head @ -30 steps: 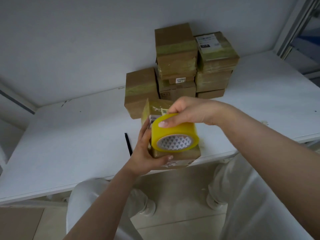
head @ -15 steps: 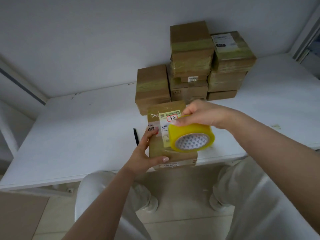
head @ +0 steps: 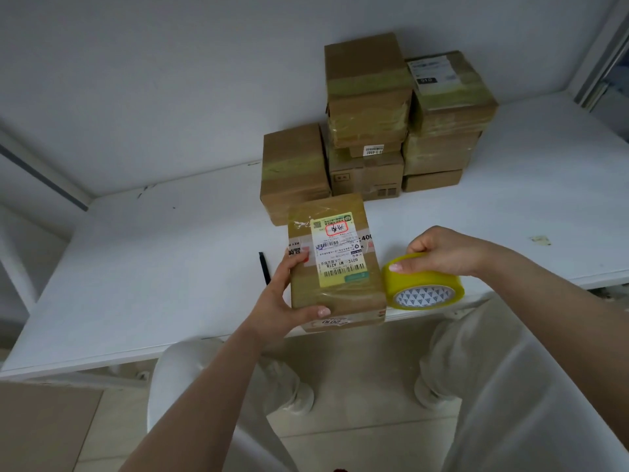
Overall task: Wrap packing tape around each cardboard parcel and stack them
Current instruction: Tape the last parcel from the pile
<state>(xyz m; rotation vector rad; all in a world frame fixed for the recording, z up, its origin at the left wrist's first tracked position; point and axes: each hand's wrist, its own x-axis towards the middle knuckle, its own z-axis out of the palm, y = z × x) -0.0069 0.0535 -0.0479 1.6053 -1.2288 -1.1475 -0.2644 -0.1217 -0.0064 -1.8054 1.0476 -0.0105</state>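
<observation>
1 view only, head-worn, wide-angle. Looks forward and steeply down across the white table (head: 136,267) toward its far edge and the wall. Near edge crosses mid-frame; both forearms enter from the bottom, close to the lens. Floor (head: 357,420) and knees sit directly below.

Clearance, white table (head: 143,267)
Stacked parcels (head: 371,131) block rear centre; black pen (head: 264,267) lies left of held parcel (head: 335,264); left half open.

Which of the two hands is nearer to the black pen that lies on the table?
Left. The left hand grips the parcel just right of the black pen. The right hand holds the tape roll beyond the parcel's other side.
</observation>
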